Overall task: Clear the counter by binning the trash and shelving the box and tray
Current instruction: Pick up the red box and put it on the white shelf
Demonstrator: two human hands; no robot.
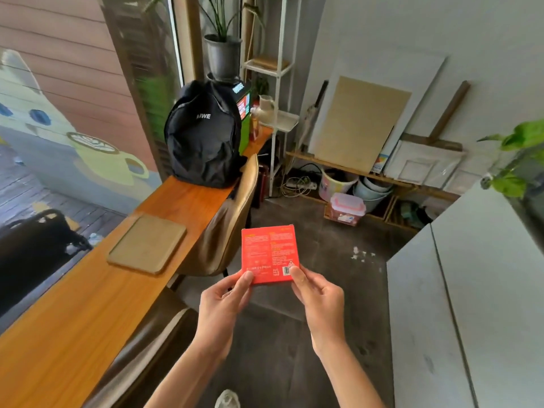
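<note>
While both hands pinch its lower corners, red box (269,254) sits mid-frame, off the surface (88,313); left hand (225,301), right hand (319,298) grasping. Tray (147,244) at left, unshelved. Risk: corner-only hold may let box slip during carry.

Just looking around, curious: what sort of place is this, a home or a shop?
Probably a small café or studio corner. A cat-and-coffee mural shows beyond the window, a long wooden counter with chairs runs along it, and canvases and boards lean against the wall.
</note>
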